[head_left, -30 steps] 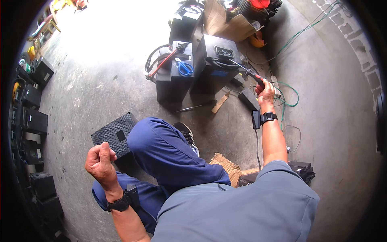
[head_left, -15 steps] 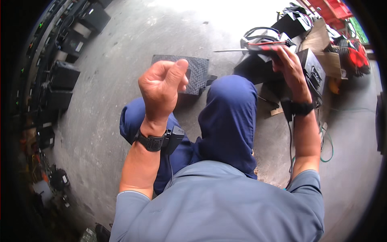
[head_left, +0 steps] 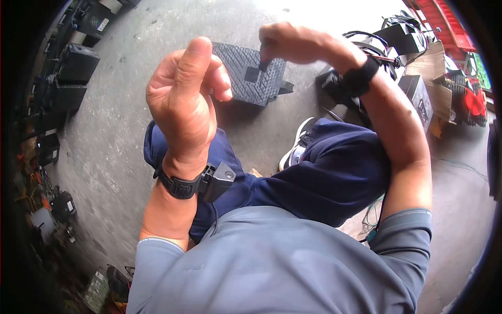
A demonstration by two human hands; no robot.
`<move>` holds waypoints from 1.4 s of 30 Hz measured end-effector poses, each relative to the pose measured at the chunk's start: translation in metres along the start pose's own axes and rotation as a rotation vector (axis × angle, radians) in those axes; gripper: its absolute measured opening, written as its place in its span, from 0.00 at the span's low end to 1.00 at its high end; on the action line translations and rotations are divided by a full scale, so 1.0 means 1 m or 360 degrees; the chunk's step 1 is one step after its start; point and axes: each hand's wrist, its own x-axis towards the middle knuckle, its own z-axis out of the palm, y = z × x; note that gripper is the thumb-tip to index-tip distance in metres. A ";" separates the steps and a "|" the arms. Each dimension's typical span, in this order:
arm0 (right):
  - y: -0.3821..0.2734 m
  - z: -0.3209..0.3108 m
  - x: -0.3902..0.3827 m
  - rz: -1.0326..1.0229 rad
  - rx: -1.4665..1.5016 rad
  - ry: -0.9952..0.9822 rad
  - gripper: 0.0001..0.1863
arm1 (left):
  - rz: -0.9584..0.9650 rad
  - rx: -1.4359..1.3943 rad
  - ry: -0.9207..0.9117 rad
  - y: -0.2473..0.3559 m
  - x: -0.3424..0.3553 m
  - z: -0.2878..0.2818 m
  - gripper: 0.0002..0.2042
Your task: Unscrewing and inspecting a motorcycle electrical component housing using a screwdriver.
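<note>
My left hand (head_left: 183, 97) is raised in front of the dark textured rectangular panel (head_left: 240, 83), fingers curled and thumb up; whether they hold anything is hidden. My right hand (head_left: 285, 43) reaches over the panel's upper right part, closed, with something dark at its fingertips that is blurred and partly hidden. The panel lies on the floor beyond my crossed legs. It has a plain dark rectangle near its middle and a dark part sticking out at its right.
Black boxes (head_left: 76, 63) line the left side. At the right are more black boxes (head_left: 413, 94), cables, torn cardboard (head_left: 426, 63), a red item (head_left: 470, 104) and a red structure (head_left: 436, 26). A shoe (head_left: 295, 146) sits by my leg; thin green cords (head_left: 455, 166) lie on the right.
The view has turned from the box pile toward the panel. My right hand has swung left over the panel, and the long tool shaft it held no longer shows. My left hand has risen.
</note>
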 end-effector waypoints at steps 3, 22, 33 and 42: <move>0.006 0.012 -0.027 0.0037 0.0176 0.0013 0.13 | 0.0044 0.0016 -0.0069 0.001 0.001 0.000 0.13; 0.028 0.021 -0.067 0.0111 0.0148 0.0076 0.12 | -0.0006 0.0191 -0.0085 -0.017 0.006 0.008 0.10; 0.014 0.032 -0.065 0.0019 0.0137 0.0002 0.10 | -0.0029 0.0214 -0.0172 -0.024 0.008 0.011 0.10; -0.006 0.058 -0.049 -0.0315 -0.0380 -0.0244 0.11 | -0.0034 0.0404 -0.0174 -0.021 0.005 0.017 0.10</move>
